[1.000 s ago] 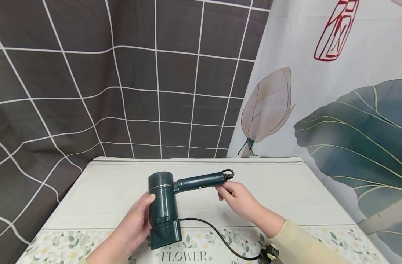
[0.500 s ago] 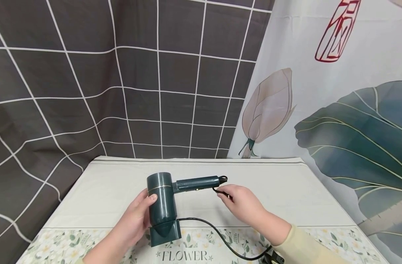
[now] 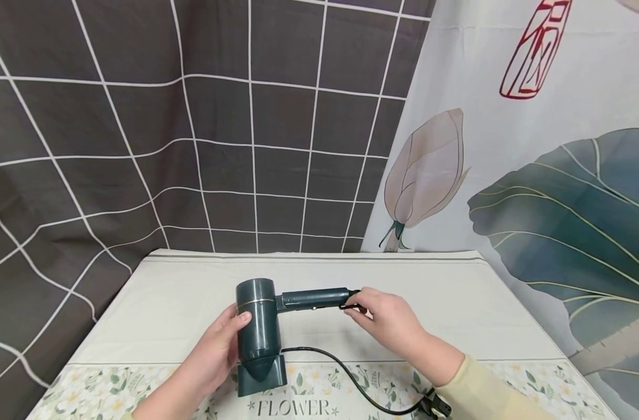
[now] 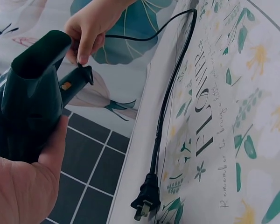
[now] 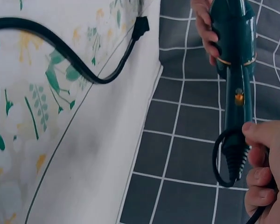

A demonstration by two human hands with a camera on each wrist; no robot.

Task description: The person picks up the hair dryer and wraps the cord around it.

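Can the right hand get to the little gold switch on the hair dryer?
Probably yes. The right hand is by the cord end of the handle, close to the gold switch, and nothing covers that switch. But the hand is holding the cord, so it might need to let go first.

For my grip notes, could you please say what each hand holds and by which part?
The left hand grips the hair dryer by its barrel; the right hand, its cord near the handle.
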